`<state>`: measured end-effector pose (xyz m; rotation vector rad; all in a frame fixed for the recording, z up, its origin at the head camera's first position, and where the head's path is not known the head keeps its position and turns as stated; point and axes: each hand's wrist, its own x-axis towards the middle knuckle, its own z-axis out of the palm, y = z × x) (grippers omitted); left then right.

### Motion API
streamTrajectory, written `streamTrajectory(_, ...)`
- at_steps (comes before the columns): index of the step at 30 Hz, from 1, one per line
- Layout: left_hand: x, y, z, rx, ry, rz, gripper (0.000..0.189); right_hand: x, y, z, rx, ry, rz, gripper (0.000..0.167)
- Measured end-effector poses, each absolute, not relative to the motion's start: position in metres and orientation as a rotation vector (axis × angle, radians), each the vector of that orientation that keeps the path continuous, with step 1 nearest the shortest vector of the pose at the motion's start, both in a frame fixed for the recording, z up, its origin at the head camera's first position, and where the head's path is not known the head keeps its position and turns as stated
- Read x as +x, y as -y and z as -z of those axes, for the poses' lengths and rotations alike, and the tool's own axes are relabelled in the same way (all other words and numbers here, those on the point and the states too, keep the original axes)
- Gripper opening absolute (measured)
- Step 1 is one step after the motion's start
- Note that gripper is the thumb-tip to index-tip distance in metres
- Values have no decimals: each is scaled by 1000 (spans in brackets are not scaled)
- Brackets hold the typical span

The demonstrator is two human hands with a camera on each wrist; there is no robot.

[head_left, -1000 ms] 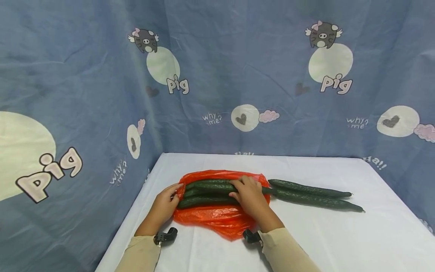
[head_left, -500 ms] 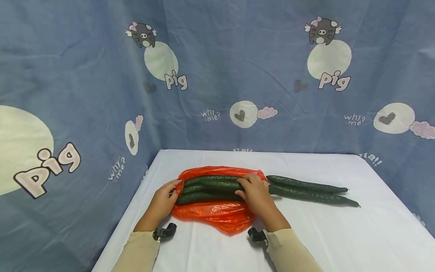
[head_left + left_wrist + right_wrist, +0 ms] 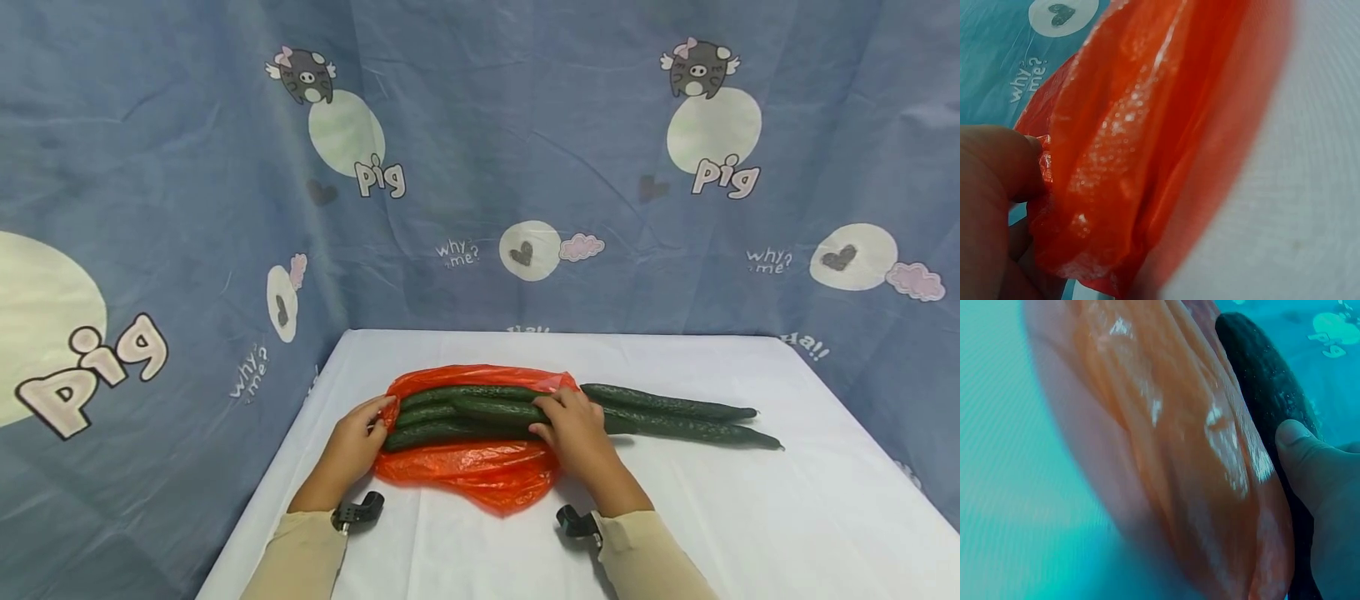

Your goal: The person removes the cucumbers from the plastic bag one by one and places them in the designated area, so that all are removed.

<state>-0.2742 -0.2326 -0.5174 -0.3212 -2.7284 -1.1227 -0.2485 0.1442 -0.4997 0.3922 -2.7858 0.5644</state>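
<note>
A red plastic bag (image 3: 480,467) lies spread on the table with several long dark green cucumbers (image 3: 442,430) on it. My left hand (image 3: 352,446) pinches the bag's left edge; in the left wrist view its thumb and fingers (image 3: 1004,165) hold the crumpled film. With my right hand (image 3: 577,437) I grip a cucumber (image 3: 498,410) lying over the others, near the bag's right side. The right wrist view shows the thumb (image 3: 1300,450) pressed along a dark cucumber (image 3: 1263,375), beside the bag's film (image 3: 1191,444). My right palm hides the cucumber's far end.
Two more cucumbers (image 3: 675,402) lie side by side on the white table (image 3: 750,525), right of the bag. A blue printed curtain (image 3: 450,167) hangs behind and to the left of the table. Each wrist carries a small black camera (image 3: 577,523).
My right hand has moved to the right, and the cucumber in it has slid right over the others. The left hand keeps its hold on the bag. The head view has shifted slightly.
</note>
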Motion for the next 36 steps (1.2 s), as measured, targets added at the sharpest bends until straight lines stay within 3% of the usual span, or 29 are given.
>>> streamTrajectory(20, -276, 235, 520, -343, 2715, 1082, 47, -235, -181, 505, 327, 2817, -598, 48)
streamTrajectory(28, -275, 234, 521, -336, 2716, 1123, 47, -230, -198, 509, 319, 2804, -608, 42)
streamTrajectory(36, -276, 235, 518, -336, 2718, 1091, 47, -227, -212, 508, 258, 2801, -657, 47)
